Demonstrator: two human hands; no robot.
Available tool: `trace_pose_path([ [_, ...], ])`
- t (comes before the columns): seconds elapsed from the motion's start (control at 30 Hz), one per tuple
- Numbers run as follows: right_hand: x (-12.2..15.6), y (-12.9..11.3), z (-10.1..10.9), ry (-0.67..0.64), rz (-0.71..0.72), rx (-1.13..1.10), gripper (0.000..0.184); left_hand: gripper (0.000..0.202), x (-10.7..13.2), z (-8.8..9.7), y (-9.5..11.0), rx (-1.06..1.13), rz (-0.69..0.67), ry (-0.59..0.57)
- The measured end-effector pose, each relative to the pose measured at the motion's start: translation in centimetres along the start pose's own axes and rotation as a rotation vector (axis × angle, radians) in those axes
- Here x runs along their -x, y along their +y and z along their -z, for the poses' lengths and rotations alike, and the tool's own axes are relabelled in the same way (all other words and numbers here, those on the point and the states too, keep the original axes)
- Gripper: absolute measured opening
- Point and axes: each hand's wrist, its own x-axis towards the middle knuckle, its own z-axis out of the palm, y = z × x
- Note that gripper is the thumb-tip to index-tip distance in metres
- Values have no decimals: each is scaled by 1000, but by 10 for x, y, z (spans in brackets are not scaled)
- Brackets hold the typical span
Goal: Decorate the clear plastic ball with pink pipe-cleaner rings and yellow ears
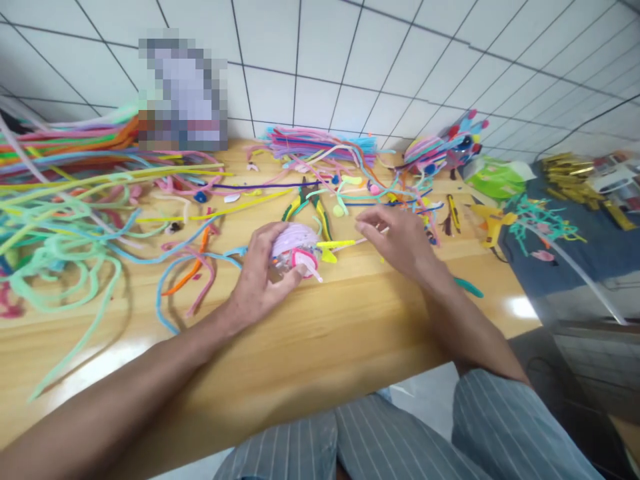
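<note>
My left hand (260,273) is wrapped round a rounded craft piece (296,235) made of lilac pipe cleaner, with a pink-edged pale patch and a short white end poking out on its near side. From its right side runs a thin pipe cleaner (343,244), yellow at first and paler further right. My right hand (400,243) pinches the pale far end of that strand between thumb and fingertips. Just behind the craft piece lie pliers (325,223) with green and yellow handles, jaws pointing away from me.
Loose pipe cleaners (65,267) in many colours heap up at the left. A bundle of them (320,143) lies along the tiled wall. Toward the right are a utility knife (454,213), a yellow glue gun (493,223) at the table's edge, and a green bag (495,177).
</note>
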Motion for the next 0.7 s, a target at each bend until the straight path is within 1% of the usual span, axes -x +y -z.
trace_pose_path([
  [0.03, -11, 8, 0, 7, -50, 26, 16, 65, 1, -1, 1, 2, -14, -1],
  [0.07, -20, 18, 3, 47, -105, 52, 18, 65, 2, -2, 1, 2, -27, -1],
  [0.13, -30, 43, 15, 203, -222, 84, 25, 64, 3, -3, 1, -5, -39, -5],
  [0.2, -27, 68, 32, 345, -294, 88, 30, 64, 3, -3, 1, -14, -35, -15],
  [0.23, -21, 79, 41, 378, -313, 87, 31, 64, 3, -3, 0, -19, -32, -19],
  [0.27, -13, 88, 48, 382, -329, 87, 31, 65, 3, -2, 0, -22, -30, -23],
  [0.3, -5, 95, 53, 351, -347, 84, 29, 65, 2, -2, 0, -22, -33, -23],
  [0.33, 4, 101, 57, 293, -368, 71, 26, 65, 2, -1, 0, -20, -39, -18],
  [0.43, 23, 109, 58, 29, -395, 5, 15, 65, 0, 0, 0, -18, -49, 13],
  [0.5, 28, 112, 56, -90, -377, -18, 15, 66, 0, 2, -2, -22, -42, 20],
  [0.57, 27, 117, 58, -104, -380, 27, 19, 68, 0, 3, -4, -25, -35, 6],
  [0.7, 27, 136, 71, -32, -446, 254, 23, 71, 1, 5, -7, -34, -31, -13],
])
